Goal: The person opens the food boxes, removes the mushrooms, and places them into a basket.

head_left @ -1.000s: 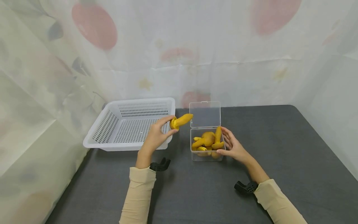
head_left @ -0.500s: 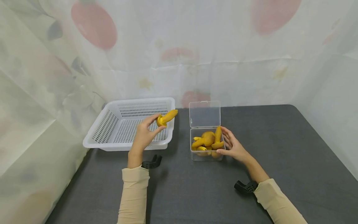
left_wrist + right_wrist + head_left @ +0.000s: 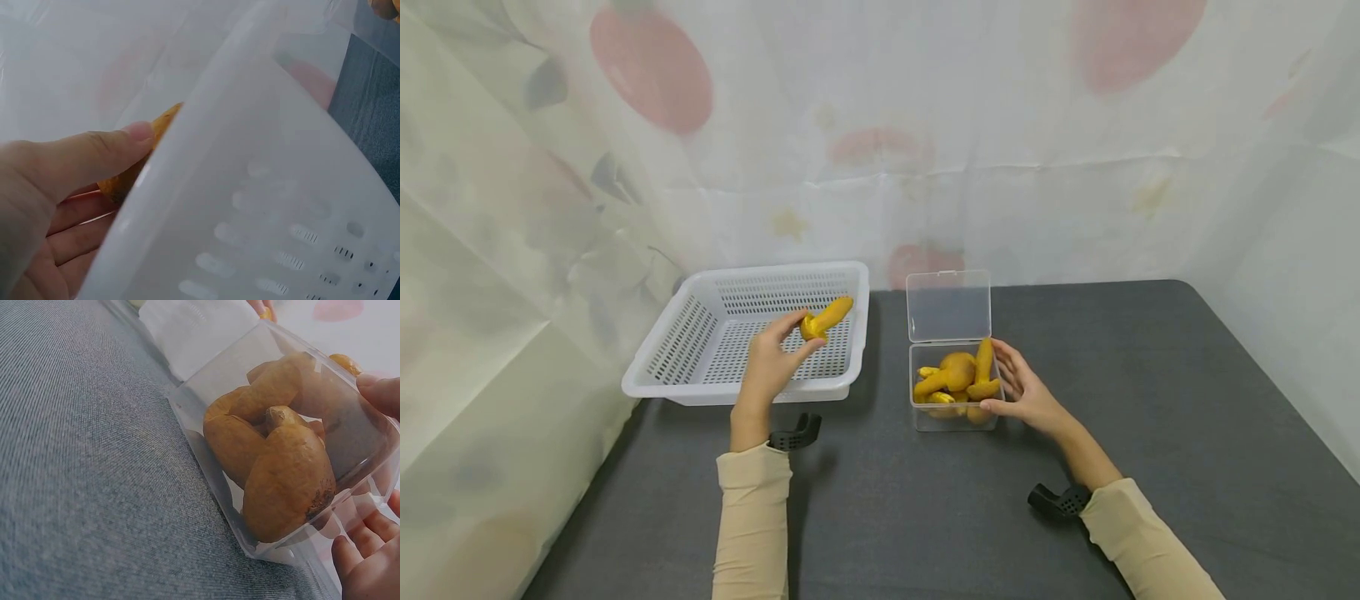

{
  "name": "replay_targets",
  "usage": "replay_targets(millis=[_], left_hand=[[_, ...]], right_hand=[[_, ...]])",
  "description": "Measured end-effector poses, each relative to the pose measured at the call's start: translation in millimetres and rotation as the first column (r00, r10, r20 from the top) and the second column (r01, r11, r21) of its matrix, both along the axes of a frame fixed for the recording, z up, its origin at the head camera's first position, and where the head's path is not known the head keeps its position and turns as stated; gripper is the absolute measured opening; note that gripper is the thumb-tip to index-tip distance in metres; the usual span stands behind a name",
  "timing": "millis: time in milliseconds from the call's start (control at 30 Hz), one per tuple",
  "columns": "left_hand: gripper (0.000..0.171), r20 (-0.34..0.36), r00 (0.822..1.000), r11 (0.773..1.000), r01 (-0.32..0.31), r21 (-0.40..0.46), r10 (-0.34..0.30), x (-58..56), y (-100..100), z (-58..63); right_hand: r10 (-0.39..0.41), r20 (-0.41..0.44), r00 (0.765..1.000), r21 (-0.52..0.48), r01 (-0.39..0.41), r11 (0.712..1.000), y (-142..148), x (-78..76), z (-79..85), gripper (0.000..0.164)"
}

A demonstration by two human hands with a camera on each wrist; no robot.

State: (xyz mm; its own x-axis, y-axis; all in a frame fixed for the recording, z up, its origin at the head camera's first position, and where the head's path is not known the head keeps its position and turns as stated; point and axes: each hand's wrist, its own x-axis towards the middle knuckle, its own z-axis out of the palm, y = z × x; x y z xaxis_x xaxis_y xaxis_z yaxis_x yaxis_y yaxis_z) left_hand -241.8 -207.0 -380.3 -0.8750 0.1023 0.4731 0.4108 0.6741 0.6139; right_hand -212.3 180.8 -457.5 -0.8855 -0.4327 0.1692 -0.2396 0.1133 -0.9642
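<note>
In the head view my left hand point(image 3: 767, 362) pinches a yellow mushroom point(image 3: 832, 316) between thumb and fingers, its stem pointing up to the right. It is over the right half of a white slotted basket point(image 3: 700, 390). From the left wrist view, the basket wall point(image 3: 269, 125) hides part of that mushroom point(image 3: 165, 123). My right hand point(image 3: 1030, 400) holds a clear plastic box point(image 3: 955, 423) by its right side, thumb at the front corner and fingers along the side. Several yellow mushrooms point(image 3: 958, 367) lie inside; the right wrist view shows brownish caps point(image 3: 287, 481) through the wall.
The box's clear lid point(image 3: 951, 304) stands open at its back. Dark cloth point(image 3: 910, 517) covers the table, with a gap between basket and box. A pale printed curtain point(image 3: 1037, 217) hangs behind the table and along the left.
My left hand has carried the mushroom leftward, from the gap beside the box to over the basket. The right hand and the box have stayed in place.
</note>
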Motion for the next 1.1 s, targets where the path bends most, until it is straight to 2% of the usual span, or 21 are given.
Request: replay_targets(millis=[267,367,567,867,1100], left_hand=[[0.051,0.121,0.992,0.999,-0.023,-0.028,0.026,0.8,-2,-0.5],[0.051,0.145,0.989,0.999,-0.022,-0.028,0.026,1.5,-2,0.4],[0.047,0.107,0.994,1.000,-0.001,-0.023,0.003,3.5,5,4.2],[0.042,-0.009,0.996,0.994,0.092,-0.051,-0.092,5.8,26,9.0],[0.041,0.000,0.983,0.981,0.183,-0.065,-0.183,9.0,47,8.8]], right_hand=[[-0.009,0.002,1.000,0.004,0.009,1.000,0,-0.1,-1.0,0.097],[-0.001,-0.004,1.000,0.002,0.001,1.000,0,-0.2,-1.0,0.097],[0.011,-0.010,1.000,-0.010,-0.011,1.000,1,-0.1,-0.5,0.097],[0.006,-0.022,1.000,-0.020,-0.006,1.000,1,-2.2,-2.2,0.096],[-0.034,-0.079,0.996,-0.002,0.034,0.999,0,-1.9,-6.0,0.094]])
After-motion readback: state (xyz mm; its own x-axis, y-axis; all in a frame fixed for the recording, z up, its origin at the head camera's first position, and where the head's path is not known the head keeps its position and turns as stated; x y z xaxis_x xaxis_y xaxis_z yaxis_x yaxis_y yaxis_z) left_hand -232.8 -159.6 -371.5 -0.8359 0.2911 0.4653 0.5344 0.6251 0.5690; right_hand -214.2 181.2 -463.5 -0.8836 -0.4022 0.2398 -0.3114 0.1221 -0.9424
